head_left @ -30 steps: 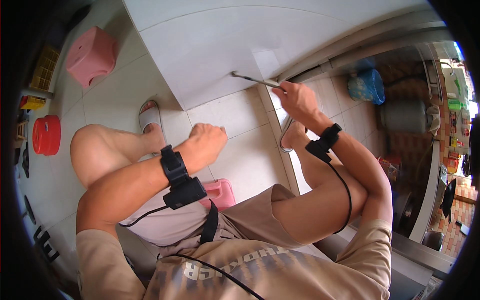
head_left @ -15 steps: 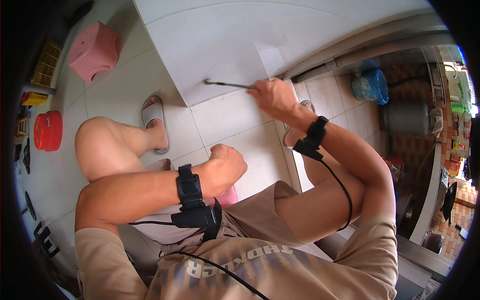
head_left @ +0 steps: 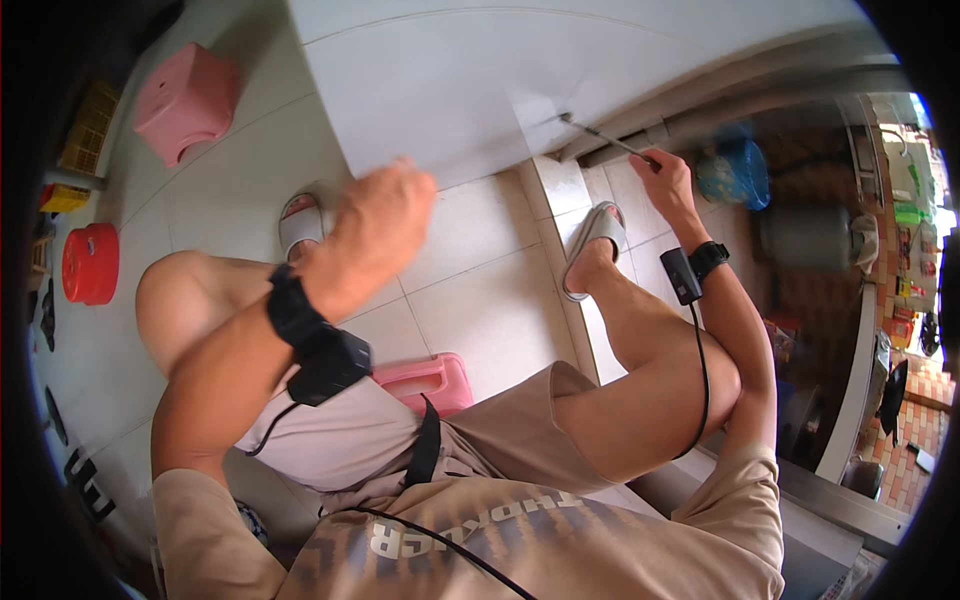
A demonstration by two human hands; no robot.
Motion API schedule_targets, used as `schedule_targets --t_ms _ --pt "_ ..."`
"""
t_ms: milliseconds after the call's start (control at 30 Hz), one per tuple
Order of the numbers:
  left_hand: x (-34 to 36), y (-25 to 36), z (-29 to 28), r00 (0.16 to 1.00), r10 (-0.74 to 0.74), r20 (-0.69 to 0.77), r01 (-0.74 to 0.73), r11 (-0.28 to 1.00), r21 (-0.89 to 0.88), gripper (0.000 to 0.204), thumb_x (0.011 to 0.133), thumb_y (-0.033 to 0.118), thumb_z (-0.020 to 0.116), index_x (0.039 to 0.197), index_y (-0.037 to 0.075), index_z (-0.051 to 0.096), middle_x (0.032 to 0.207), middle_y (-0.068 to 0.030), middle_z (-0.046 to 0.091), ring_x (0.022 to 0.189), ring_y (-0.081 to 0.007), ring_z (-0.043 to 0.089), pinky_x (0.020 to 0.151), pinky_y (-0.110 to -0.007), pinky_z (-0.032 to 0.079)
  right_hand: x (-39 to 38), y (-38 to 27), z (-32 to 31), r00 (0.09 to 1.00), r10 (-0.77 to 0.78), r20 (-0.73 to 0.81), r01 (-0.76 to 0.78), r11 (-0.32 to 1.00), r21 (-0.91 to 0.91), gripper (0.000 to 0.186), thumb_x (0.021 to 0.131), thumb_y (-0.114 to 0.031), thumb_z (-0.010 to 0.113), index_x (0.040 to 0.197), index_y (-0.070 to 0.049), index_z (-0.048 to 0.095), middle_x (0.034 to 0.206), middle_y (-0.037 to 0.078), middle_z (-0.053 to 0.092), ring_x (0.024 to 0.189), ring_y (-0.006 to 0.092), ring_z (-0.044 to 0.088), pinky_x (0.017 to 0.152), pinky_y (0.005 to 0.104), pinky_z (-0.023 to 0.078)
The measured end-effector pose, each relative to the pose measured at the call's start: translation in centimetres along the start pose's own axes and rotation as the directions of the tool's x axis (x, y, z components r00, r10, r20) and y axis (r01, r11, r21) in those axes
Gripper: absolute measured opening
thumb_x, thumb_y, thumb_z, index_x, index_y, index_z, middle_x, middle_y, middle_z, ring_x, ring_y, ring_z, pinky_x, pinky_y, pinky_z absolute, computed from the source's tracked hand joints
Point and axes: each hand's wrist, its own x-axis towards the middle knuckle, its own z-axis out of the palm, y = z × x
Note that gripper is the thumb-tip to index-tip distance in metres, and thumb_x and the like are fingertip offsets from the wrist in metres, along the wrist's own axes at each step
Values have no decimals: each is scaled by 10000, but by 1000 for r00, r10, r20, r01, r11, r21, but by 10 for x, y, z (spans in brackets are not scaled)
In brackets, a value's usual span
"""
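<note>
My right hand (head_left: 668, 180) is closed around the dark end of a thin metal rod tool (head_left: 612, 138) with a small bent head. The tool slants up and left, its head near the lower edge of a large pale panel (head_left: 430, 90); I cannot tell if they touch. My left hand (head_left: 375, 225) is raised over the floor below the panel's left corner, its fingers curled and blurred by motion. Whether it holds anything small is hidden. Black straps with small boxes circle both wrists.
I sit on a pink stool (head_left: 435, 383), with slippers on my feet. At the left stand another pink stool (head_left: 188, 100), a red stool (head_left: 92, 262) and yellow crates (head_left: 90, 130). A metal-framed glass door (head_left: 825, 290) runs along the right, and a blue bin (head_left: 735, 175) stands there.
My right hand has moved right with the rod tool, whose head now lies nearer the door frame. The left hand has risen up and left from over the lap, uncovering the pink stool.
</note>
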Motion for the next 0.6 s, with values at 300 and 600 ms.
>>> schedule_targets --t_ms 300,600 --pt "15 -23 4 983 -63 -171 76 995 66 141 868 96 743 943 14 657 893 -153 636 809 -380 666 668 -461 528 -12 -50 8 998 -66 -10 67 984 165 289 886 -254 766 1047 -14 772 718 101 689 653 123 601 631 317 502" --pt "27 -41 51 988 125 -85 -105 973 206 159 803 -75 601 714 10 500 776 -166 561 670 -351 670 561 -443 543 -1 6 -15 967 175 -186 -141 973 182 344 830 -275 787 1072 -29 786 829 149 764 734 206 723 710 323 567"
